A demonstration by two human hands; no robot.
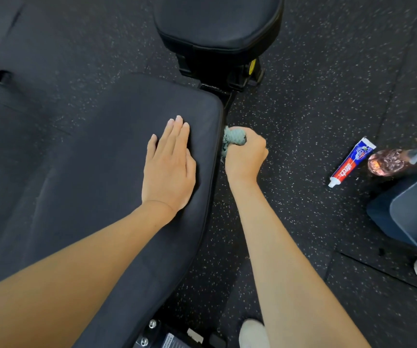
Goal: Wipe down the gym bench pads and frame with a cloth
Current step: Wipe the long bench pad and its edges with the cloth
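Cloth (pixel 230 143), bunched and pale green, is clenched in the right hand (pixel 246 156) just off the right edge of the bench pad (pixel 89 159), by the frame rail (pixel 228 102) running toward the far seat pad (pixel 217 21), while the left hand (pixel 168 169) lies flat and released on the pad.

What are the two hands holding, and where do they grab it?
The right hand grips a bunched green cloth around its middle. The left hand holds nothing; it rests flat on the bench pad.
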